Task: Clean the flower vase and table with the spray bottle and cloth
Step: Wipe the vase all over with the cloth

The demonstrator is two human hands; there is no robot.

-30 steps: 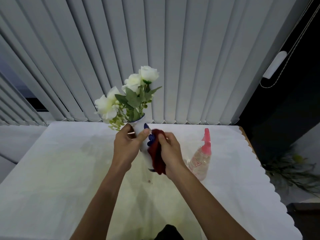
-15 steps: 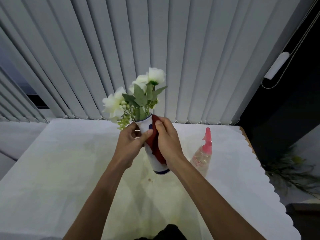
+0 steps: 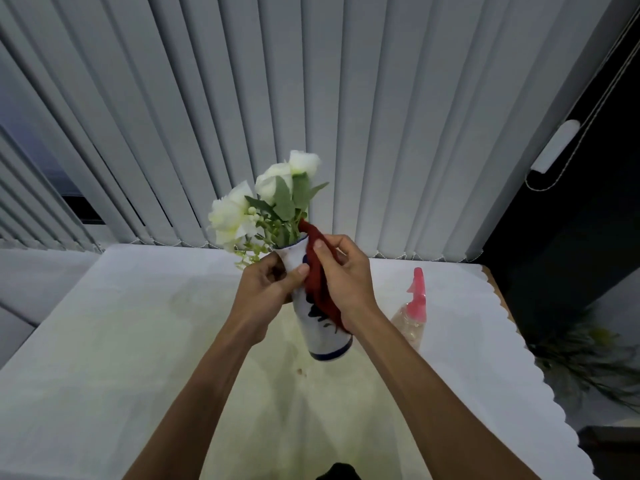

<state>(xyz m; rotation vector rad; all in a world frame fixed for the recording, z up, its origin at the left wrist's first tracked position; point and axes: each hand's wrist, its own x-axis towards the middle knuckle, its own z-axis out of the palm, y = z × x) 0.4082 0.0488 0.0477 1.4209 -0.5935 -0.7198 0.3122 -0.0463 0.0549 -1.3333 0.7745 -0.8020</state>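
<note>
A white vase [image 3: 325, 336] with dark blue markings holds white flowers [image 3: 263, 199] and is lifted off the table [image 3: 138, 341], tilted left. My left hand [image 3: 268, 287] grips its neck from the left. My right hand [image 3: 346, 278] presses a dark red cloth [image 3: 318, 271] against the vase's right side, up to the rim. The spray bottle [image 3: 414, 313], clear with a pink trigger head, stands on the table just right of my right wrist.
Vertical grey blinds [image 3: 311, 116] hang close behind the table. The white cloth's scalloped right edge [image 3: 540, 386] drops to a dark floor with a plant [image 3: 581, 355]. A small stain [image 3: 301, 371] lies below the vase.
The cloth and my right hand slid up the vase from its lower body to the rim. The vase rose slightly and more of its base now shows.
</note>
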